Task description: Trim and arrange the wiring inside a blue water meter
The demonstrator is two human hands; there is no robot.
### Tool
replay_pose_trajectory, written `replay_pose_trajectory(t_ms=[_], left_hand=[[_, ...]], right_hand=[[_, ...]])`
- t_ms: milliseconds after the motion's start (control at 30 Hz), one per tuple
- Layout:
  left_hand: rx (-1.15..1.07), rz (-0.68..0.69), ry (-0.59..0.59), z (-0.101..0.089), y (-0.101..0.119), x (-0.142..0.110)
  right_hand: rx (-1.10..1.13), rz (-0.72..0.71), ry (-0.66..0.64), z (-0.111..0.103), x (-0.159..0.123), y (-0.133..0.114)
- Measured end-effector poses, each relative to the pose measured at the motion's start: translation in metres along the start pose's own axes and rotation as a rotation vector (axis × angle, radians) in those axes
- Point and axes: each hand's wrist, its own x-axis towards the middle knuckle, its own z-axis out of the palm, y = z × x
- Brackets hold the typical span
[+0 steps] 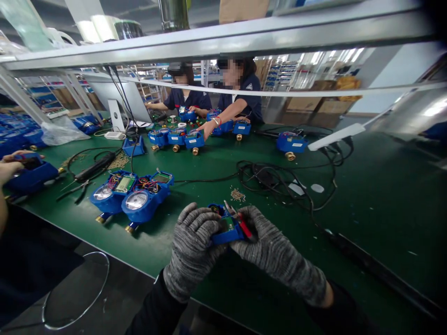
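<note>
Meter housing (228,238), blue, open face up, held low over the near side of the green table (206,163); taken as dial centre for all bearings below. Green circuit board (229,224) visible inside. Left grip: gloved left hand (195,242) pinching the housing from nine o'clock, fingers lapped over its edge. Right grip: gloved right hand (260,237) at three o'clock, closed round red-handled pliers (246,226), metal tip pointing toward eleven o'clock across the housing. Whether the tip touches board or rim cannot be told; spread of the jaws likewise unclear. Step in hand, as judged: plier work at the board end of the housing, left hand steadying, right hand working the tool. Next move appears to call for a firm left hold and a small, controlled squeeze or twist at the tip; a slip could scrape the board. Surroundings: pair of blue water meters (138,201), dials up, toward half past nine; scatter of small brass-coloured pieces (238,194), probably screws, near one o'clock; coiled black cable (265,177) farther out at half past one; row of three similar units (175,138) toward eleven o'clock.
</note>
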Motion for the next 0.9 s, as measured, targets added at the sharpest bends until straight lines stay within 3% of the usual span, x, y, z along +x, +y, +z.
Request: replay_pose_trajectory(t_ms=[167,400,567,733,900], left_hand=[[-0.272,0.014,-0.121,-0.011,-0.009,0.002],[-0.446,-0.001,-0.259,-0.024,-0.027,0.000],[-0.261,-0.004,-0.103,-0.021,-0.023,0.001],[0.050,0.000,-0.051,-0.016,-0.017,0.002],[0.139,-0.091,0.091,-0.012,-0.016,-0.008]], right_hand=[[0.232,0.004,-0.070,-0.001,0.010,0.016],[0.218,-0.006,-0.045,-0.002,0.016,0.013],[0.184,-0.002,0.008,0.003,0.016,0.016],[0.148,-0.030,0.058,0.007,0.014,0.013],[0.018,-0.089,0.254,0.014,0.004,0.016]])
